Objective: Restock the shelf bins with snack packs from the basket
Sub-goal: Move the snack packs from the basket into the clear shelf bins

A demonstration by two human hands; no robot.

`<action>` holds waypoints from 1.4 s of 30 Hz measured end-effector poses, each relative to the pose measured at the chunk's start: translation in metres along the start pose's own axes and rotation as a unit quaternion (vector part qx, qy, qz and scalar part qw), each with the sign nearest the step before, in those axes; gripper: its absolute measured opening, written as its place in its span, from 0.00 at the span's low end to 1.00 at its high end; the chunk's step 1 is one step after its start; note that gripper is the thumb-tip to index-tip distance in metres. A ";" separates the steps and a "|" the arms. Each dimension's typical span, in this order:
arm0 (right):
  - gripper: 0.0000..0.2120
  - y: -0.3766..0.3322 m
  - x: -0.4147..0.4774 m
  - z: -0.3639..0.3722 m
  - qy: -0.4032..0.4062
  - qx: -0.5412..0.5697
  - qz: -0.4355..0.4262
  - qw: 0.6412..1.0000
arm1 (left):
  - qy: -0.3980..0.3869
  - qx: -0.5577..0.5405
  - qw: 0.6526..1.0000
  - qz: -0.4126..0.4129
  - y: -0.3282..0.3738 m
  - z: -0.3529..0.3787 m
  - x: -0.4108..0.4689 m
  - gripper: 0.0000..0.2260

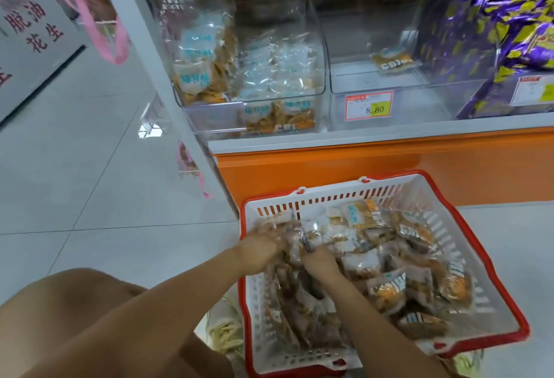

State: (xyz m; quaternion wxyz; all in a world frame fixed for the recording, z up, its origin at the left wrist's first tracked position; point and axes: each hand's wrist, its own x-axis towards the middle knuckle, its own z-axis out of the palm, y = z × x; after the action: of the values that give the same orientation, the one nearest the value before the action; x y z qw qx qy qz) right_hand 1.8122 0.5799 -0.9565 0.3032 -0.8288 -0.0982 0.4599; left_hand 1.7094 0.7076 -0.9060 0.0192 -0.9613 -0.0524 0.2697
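Reaching both bare forearms forward and down from the lower left into the basket [329, 196], a white slotted one with a red rim, standing on the tiled floor [90, 167] just in front of the orange shelf base [359, 164]. Placing the left hand [260, 247] palm down at the basket's far left corner, on top of the snack packs [389, 287], with the fingers smeared by motion blur and the left grip impossible to read as wide, narrow or holding. Setting the right hand [321, 260] just beside it, nearer the basket's middle, knuckles up and fingertips buried among the packs, so leaving the right grip equally impossible to tell. Filling most of the basket with small clear packs, each showing golden-brown pieces and a white and blue label, lying heaped and overlapping at mixed angles. Showing, on the shelf above, clear shelf bins side by side: the left bin [317, 47] holding packs of the same kind, the middle bin [338, 83] holding a single pack [394, 61] toward its back right and carrying a red-bordered price tag [368, 106] on its front, the right bin [467, 98] stacked with purple and yellow packs [515, 23].
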 end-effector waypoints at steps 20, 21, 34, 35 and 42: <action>0.10 0.014 -0.007 0.025 0.031 -0.039 -0.100 0.994 | 0.037 -0.579 0.802 -0.140 -0.036 -0.109 -0.076 0.12; 0.10 0.014 -0.006 0.026 0.042 -0.035 -0.101 0.993 | 0.031 -0.637 0.757 -0.141 -0.040 -0.112 -0.082 0.15; 0.05 0.009 -0.008 0.027 0.086 -0.126 0.007 0.988 | 0.016 -0.940 0.339 -0.017 -0.048 -0.100 -0.098 0.28; 0.04 0.007 -0.006 0.024 0.063 -0.059 0.025 0.996 | 0.017 -0.949 0.314 0.006 -0.044 -0.101 -0.097 0.28; 0.07 -0.043 -0.036 -0.032 0.003 0.152 0.023 0.988 | -0.044 -0.964 0.221 0.138 -0.034 -0.114 -0.102 0.33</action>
State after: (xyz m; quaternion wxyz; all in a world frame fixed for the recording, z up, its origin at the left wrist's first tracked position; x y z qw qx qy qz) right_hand 1.8232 0.5851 -0.8932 0.4152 -0.7764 -0.0072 0.4740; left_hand 1.6790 0.7288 -0.7541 -0.9623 -0.2267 -0.1403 0.0539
